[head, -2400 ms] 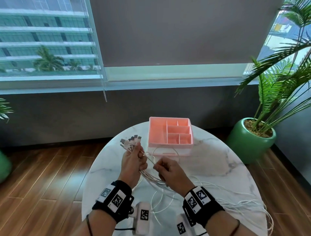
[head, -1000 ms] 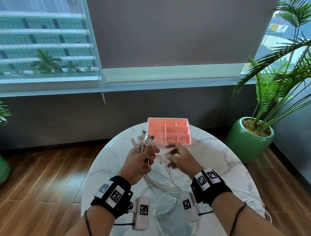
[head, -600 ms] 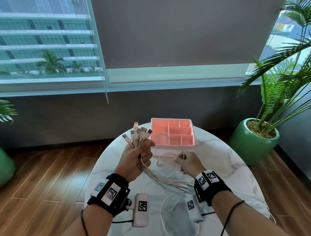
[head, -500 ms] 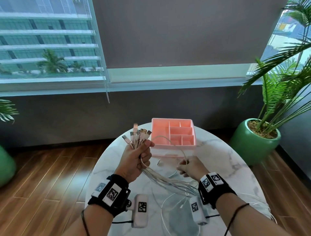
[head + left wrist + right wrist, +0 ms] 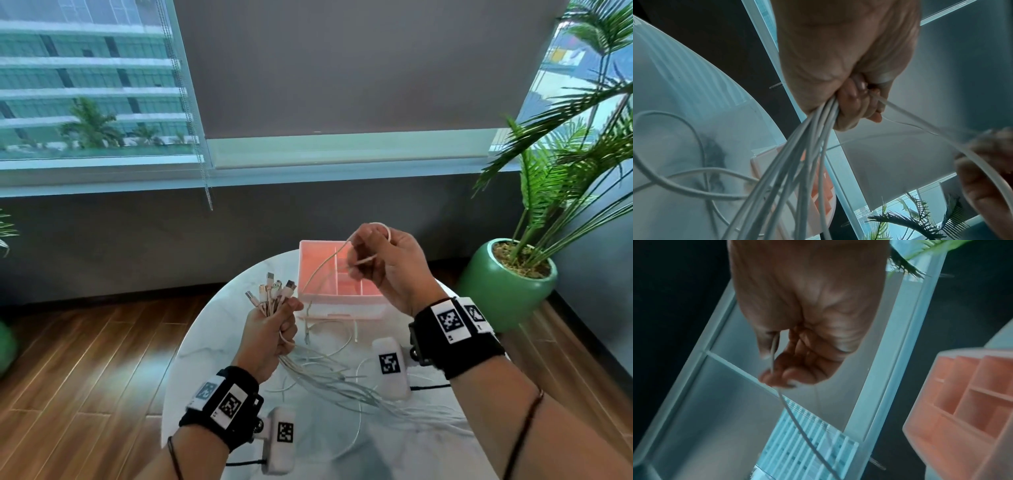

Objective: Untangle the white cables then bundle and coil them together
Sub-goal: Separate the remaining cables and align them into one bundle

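I see my left hand [image 5: 270, 334] fisted around the white cables [image 5: 329, 377] over the counter [image 5: 205, 346] centre, plugs pointing up toward its far edge, lengths trailing to the near right edge, where they blur. My right hand [image 5: 387, 270], lower half a second ago, now pinches one loop above the pink organizer [image 5: 337, 305]

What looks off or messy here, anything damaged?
No damage visible. The mess is the cables: loose lengths sprawl in crossing loops over the table. The left hand grips the plug ends together; the right hand pinches one cable lifted above the pink tray.
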Demonstrator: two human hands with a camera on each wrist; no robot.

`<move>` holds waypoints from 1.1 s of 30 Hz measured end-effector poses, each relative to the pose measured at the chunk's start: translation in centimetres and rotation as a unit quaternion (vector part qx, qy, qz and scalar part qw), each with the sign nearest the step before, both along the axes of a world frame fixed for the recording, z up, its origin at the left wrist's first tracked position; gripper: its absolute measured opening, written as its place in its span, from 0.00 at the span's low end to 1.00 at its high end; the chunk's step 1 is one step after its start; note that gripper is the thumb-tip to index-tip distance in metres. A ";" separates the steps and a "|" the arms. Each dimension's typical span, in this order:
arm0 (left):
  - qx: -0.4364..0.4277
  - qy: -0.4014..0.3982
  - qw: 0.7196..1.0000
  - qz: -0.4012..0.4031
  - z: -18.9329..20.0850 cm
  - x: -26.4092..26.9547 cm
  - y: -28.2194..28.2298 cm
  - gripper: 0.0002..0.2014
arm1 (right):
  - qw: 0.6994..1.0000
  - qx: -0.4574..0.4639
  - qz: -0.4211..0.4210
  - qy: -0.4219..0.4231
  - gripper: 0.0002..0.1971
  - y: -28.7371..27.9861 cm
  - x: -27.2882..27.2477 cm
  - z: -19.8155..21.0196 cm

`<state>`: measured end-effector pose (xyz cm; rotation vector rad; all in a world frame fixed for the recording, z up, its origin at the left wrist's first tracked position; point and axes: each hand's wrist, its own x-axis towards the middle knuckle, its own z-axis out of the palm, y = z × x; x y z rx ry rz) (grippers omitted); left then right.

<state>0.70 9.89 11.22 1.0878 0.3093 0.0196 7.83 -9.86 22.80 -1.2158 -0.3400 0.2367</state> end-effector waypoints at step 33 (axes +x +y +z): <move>-0.028 -0.009 0.999 0.023 -1.5 -0.6 0.4 0.17 | 0.696 -0.677 -0.231 0.061 0.16 -25.6 1.9 -13.0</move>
